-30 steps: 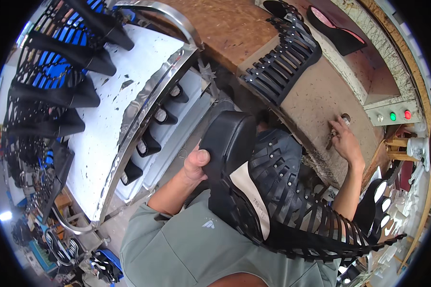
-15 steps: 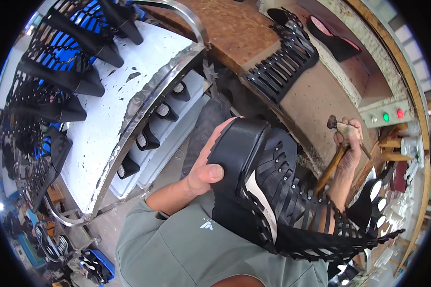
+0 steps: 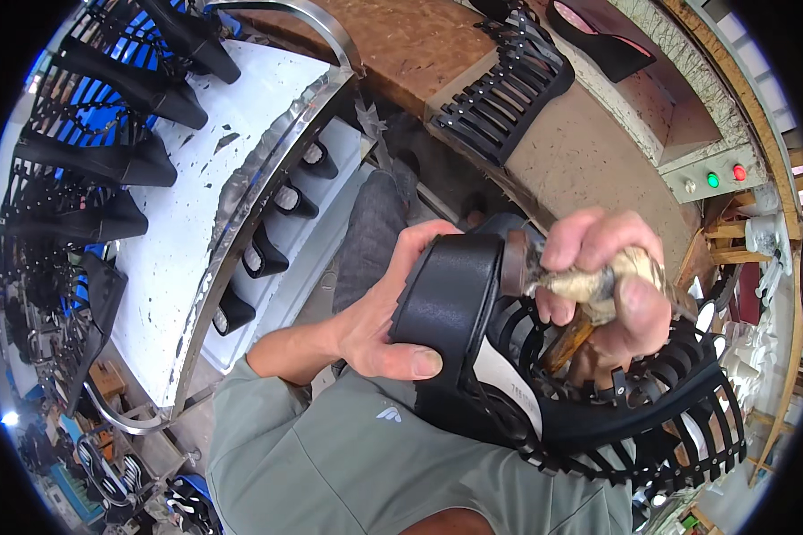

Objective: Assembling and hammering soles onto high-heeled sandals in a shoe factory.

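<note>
My left hand (image 3: 385,314) grips the heel end of a black strappy sandal (image 3: 544,374) that rests on my lap, thumb pressed against its wide black band. My right hand (image 3: 608,278) is closed around a worn wooden-handled hammer (image 3: 569,287), whose metal head touches the top of the sandal's band. The sandal's cut straps fan out to the right and its pale insole shows between them.
A white rack (image 3: 183,259) on my left carries several black shoes on pegs. On the brown workbench (image 3: 589,152) ahead lies another black strappy upper (image 3: 500,85). A control box with green and red lights (image 3: 712,176) sits at the right.
My right hand picked the hammer up off the bench and brought it down onto the sandal's band. My left hand turned the sandal and holds it closer to me.
</note>
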